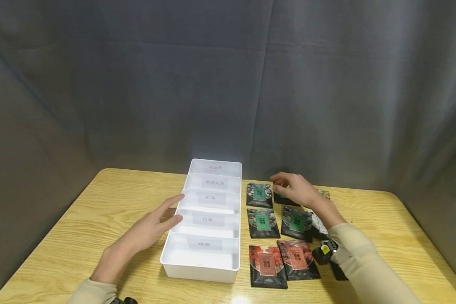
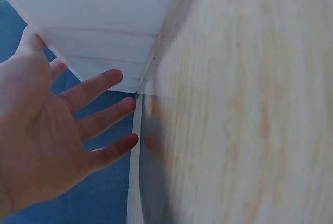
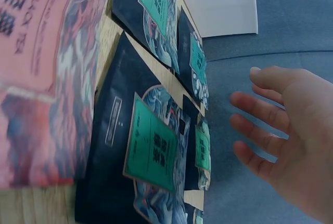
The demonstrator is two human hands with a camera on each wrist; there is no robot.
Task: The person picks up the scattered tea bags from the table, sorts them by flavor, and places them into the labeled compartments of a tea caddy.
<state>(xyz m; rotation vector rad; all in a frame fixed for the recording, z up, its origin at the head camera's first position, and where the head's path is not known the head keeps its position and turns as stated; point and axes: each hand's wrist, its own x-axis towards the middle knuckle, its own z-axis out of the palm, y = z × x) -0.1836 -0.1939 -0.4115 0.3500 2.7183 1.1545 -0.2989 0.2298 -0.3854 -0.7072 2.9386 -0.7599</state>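
Note:
A long white divided box [image 1: 200, 274] stands mid-table, its several compartments bearing labels. My left hand [image 1: 148, 230] is at the box's left side, with thumb and index fingertip at its rim. Its other fingers [image 2: 106, 117] spread out straight below the rim in the left wrist view. To the right of the box lie black tea packets in rows. My right hand [image 1: 298, 188] hovers over a green-labelled tea packet [image 1: 286, 199] in the back row, partly covering it. In the right wrist view the right hand's fingers [image 3: 263, 135] are loosely bent, holding nothing.
Beside that packet lies another green-labelled packet [image 1: 259, 195], with two more in the row in front. Nearest me are red-labelled packets [image 1: 267, 267], marked black tea. More packets lie partly hidden under the right forearm. A grey curtain [image 1: 228, 84] hangs behind the wooden table [image 1: 76, 236].

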